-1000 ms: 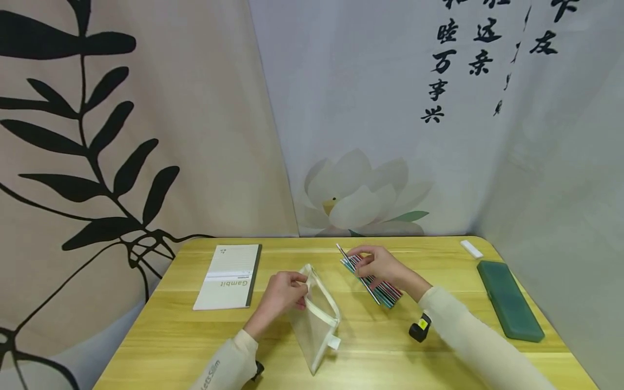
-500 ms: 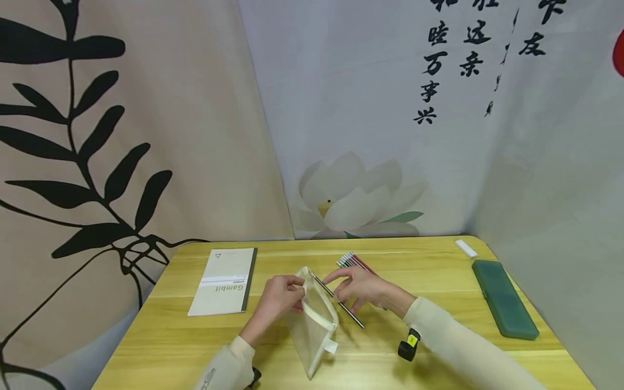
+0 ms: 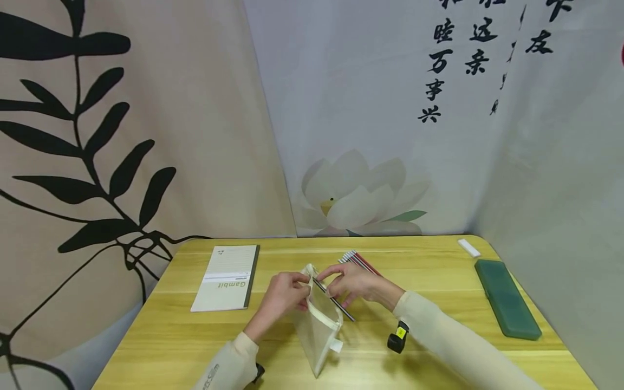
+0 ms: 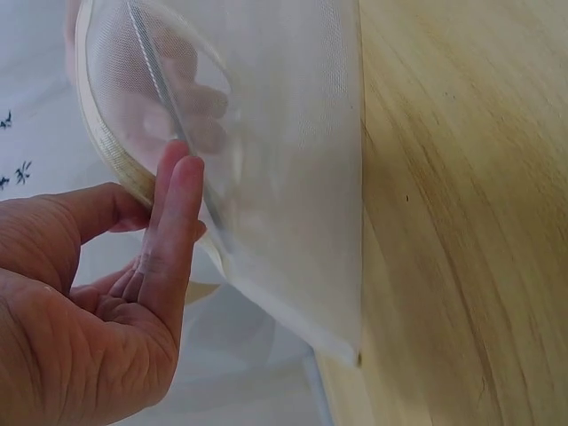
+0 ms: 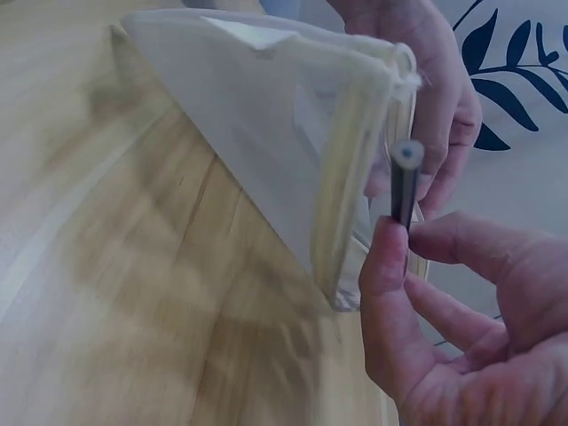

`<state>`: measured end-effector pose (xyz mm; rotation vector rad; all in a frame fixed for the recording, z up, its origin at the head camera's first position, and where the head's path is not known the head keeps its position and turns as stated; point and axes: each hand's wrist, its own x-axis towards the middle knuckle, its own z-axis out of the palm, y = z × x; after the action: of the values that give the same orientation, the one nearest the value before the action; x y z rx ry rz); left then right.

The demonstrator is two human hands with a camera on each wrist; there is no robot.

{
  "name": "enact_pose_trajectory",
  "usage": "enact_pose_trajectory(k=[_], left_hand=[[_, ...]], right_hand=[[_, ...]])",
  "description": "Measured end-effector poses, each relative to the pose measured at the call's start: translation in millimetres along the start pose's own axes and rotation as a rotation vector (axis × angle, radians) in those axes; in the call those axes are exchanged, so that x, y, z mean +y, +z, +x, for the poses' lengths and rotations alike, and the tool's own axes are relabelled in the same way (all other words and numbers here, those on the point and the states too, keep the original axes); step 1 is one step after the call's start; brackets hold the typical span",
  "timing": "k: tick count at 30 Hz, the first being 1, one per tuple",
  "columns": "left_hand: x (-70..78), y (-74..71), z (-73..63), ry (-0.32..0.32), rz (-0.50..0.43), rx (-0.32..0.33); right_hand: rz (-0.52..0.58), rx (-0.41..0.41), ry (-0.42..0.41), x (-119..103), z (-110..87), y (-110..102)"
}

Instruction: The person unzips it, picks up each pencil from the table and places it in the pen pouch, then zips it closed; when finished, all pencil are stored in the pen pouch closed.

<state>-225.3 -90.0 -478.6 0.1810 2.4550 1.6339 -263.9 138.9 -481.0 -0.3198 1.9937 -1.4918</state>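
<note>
A pale mesh zip pouch (image 3: 312, 333) stands tilted over the table, its mouth spread. My left hand (image 3: 283, 295) pinches the pouch's rim between thumb and fingers. My right hand (image 3: 361, 283) pinches a dark pencil (image 5: 405, 182) between thumb and finger, at the mouth of the pouch. Through the mesh in the left wrist view, the pencil (image 4: 160, 71) runs slantwise with its far end by the left fingertips. Behind the right hand lies a bundle of several pencils (image 3: 363, 262), partly hidden by that hand.
A notebook (image 3: 226, 279) lies at the left of the wooden table (image 3: 161, 346). On the right are a green case (image 3: 507, 298) and a small white block (image 3: 469, 248). Printed curtains hang behind the table's back edge.
My right hand has taken one pencil from the bundle and moved it left to the pouch's mouth, where its end now enters. My left hand keeps its grip on the pouch.
</note>
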Motion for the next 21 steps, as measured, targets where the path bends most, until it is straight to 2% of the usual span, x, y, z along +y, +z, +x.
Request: enact_pose_trajectory(k=[11,21], left_hand=[[1.3,0.3,0.5,0.002,0.021,0.008],[-0.6,-1.5,-2.2,-0.006,0.007,-0.009]], right_hand=[[0.011,-0.034,-0.004,2.9,4.2,3.9],[0.097,-0.083,-0.012,8.3,7.5,4.8]])
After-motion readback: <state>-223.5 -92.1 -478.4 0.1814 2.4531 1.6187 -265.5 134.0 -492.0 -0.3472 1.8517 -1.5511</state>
